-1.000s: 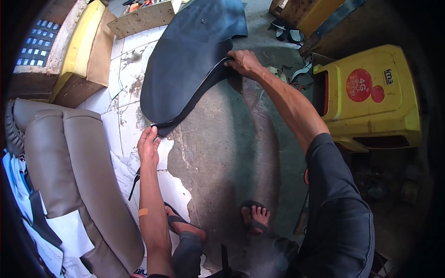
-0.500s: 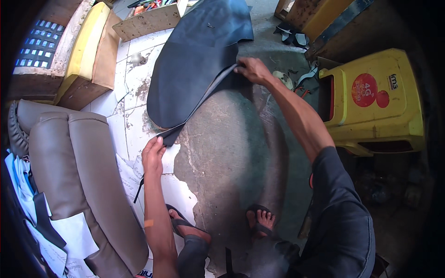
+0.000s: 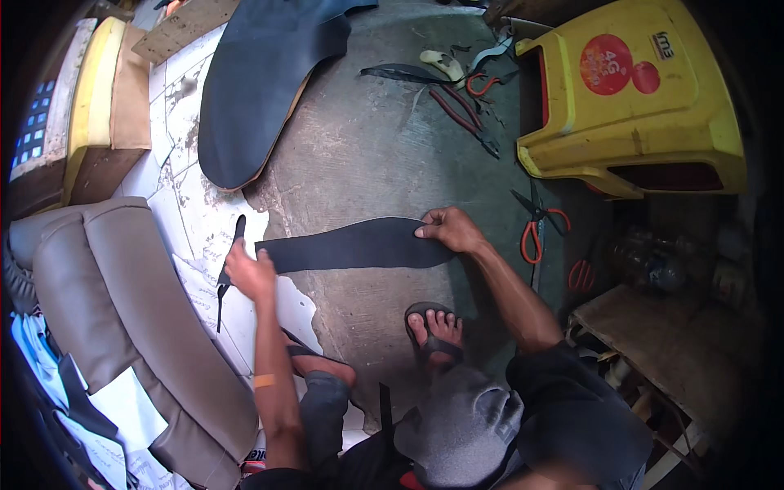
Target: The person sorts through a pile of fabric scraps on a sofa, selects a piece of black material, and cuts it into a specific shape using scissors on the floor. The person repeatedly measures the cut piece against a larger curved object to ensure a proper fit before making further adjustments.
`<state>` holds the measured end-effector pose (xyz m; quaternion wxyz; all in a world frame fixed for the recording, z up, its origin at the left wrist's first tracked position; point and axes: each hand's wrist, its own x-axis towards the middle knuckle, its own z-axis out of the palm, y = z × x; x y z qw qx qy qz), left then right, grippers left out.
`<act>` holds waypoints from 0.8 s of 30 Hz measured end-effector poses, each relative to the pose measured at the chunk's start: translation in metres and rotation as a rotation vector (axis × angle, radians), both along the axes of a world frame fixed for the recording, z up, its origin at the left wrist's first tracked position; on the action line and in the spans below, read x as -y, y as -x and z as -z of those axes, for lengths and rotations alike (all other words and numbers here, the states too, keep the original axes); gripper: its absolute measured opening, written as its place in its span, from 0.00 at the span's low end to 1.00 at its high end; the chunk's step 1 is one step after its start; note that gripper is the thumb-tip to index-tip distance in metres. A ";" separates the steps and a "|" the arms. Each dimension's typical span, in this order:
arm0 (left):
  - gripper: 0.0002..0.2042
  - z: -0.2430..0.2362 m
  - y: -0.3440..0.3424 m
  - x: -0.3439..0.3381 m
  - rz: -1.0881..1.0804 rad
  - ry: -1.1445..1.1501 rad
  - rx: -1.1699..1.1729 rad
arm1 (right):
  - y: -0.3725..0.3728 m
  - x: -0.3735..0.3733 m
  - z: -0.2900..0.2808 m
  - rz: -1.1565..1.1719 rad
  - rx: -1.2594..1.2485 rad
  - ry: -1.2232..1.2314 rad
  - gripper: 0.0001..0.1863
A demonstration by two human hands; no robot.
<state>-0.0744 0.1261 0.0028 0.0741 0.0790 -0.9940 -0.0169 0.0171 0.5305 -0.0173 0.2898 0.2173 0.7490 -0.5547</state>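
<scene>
A long curved strip of black leather-like material (image 3: 351,245) stretches across the concrete floor in front of me. My left hand (image 3: 247,273) grips its left end. My right hand (image 3: 449,229) pinches its right end. The strip is held taut between both hands, just above the floor. A large black sheet (image 3: 257,86) with a tan underside lies farther away at the upper left. A thin black offcut (image 3: 227,273) dangles beside my left hand.
A tan padded seat cushion (image 3: 106,310) lies at the left with white paper patterns (image 3: 204,220) beside it. A yellow plastic stool (image 3: 629,90) stands at the upper right. Pliers (image 3: 465,114) and red-handled scissors (image 3: 535,229) lie on the floor. My sandalled feet (image 3: 433,327) are below the strip.
Both hands have pulled toward me, away from the large black sheet. A separate long strip now hangs between them, and the big sheet stays farther back.
</scene>
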 end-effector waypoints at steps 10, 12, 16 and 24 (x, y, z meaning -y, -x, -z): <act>0.39 0.003 -0.176 -0.258 -0.896 -2.046 1.112 | 0.006 -0.012 -0.001 -0.039 0.024 0.058 0.15; 0.38 0.010 -0.191 -0.266 -0.986 -2.250 0.860 | 0.006 -0.012 -0.004 -0.038 0.048 0.077 0.16; 0.35 0.017 -0.182 -0.277 -0.970 -2.215 0.727 | -0.006 -0.028 0.000 -0.062 -0.064 -0.028 0.18; 0.47 0.012 -0.172 -0.271 -1.080 -2.019 0.682 | -0.097 -0.114 -0.033 0.207 -0.168 -1.077 0.31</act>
